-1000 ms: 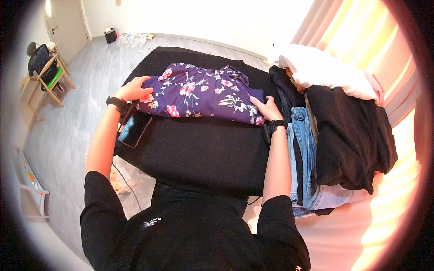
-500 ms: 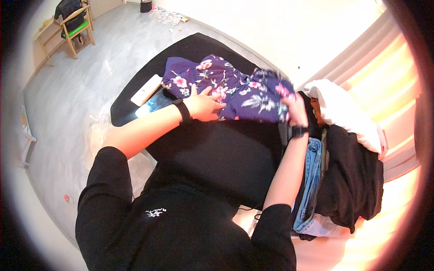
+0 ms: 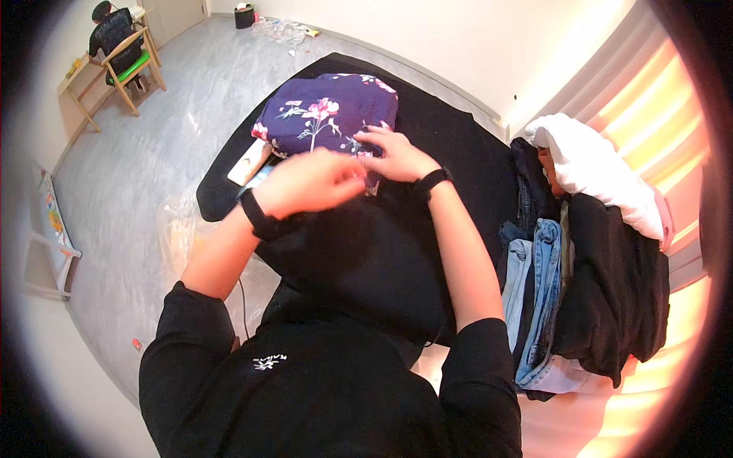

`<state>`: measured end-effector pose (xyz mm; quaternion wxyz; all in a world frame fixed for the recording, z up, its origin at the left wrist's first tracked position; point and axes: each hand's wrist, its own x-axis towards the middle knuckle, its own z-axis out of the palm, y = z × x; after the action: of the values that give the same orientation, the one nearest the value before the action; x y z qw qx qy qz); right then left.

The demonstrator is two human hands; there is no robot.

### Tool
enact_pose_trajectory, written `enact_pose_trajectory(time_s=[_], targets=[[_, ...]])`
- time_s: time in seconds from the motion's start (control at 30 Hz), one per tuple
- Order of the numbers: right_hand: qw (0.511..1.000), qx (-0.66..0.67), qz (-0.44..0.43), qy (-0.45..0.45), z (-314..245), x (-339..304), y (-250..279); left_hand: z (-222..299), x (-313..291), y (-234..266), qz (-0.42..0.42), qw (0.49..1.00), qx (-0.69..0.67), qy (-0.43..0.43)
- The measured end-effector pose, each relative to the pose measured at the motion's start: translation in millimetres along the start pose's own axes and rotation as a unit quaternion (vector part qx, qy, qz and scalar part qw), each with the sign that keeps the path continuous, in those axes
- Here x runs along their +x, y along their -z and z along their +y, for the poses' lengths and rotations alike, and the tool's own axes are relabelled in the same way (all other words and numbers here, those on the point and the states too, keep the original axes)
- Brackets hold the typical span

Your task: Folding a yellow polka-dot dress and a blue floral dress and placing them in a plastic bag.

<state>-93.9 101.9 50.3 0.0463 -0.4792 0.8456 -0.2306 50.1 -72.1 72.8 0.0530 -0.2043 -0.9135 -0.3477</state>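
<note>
A navy garment with pink and white flowers point(image 3: 317, 111) lies folded into a compact bundle on the black-covered surface point(image 3: 450, 168). My left hand point(image 3: 313, 183) is at its near edge, smeared by motion, its fingers curled toward my right hand. How tightly they close is unclear. My right hand point(image 3: 401, 156) reaches in from the right and pinches the garment's near right edge. A small end of the floral cloth hangs between both hands. Beside the bundle on the left lies a white box point(image 3: 248, 162), and a bluish item point(image 3: 265, 174) is partly hidden by my left hand.
To the right are folded blue jeans point(image 3: 540, 305), a heap of black clothing point(image 3: 611, 282) and a white garment point(image 3: 592, 164). Clear plastic point(image 3: 175, 229) lies on the floor at left. Far off, a person point(image 3: 118, 42) sits on a wooden chair point(image 3: 130, 61) at a desk.
The garment's right part has come over to the left, making a smaller bundle. My right hand moved left with it, close to my left hand. The seated person shows more fully.
</note>
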Motion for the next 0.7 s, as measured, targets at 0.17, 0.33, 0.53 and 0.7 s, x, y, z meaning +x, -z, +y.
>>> enact_pose_trajectory(time_s=[0.17, 0.33, 0.53, 0.7], targets=[[0.995, 0.065, 0.041, -0.056, 23.9, -7.2, -16.7, -48.2, 14.9, 13.2, 0.062, 0.981, 0.179, 0.034], [0.912, 0.328, 0.066, -0.237, 26.7, 6.6, -23.8, -72.9, 5.9, -1.4, -0.046, 0.969, 0.215, 0.111], [0.726, 0.631, 0.127, -0.241, 18.9, 25.8, -32.9, -42.2, -1.8, -17.4, -0.003, 0.943, 0.308, 0.127], [0.745, 0.645, 0.160, -0.056, -22.0, 35.1, 0.1, -48.3, -17.5, 23.8, 0.109, 0.985, 0.132, 0.006]])
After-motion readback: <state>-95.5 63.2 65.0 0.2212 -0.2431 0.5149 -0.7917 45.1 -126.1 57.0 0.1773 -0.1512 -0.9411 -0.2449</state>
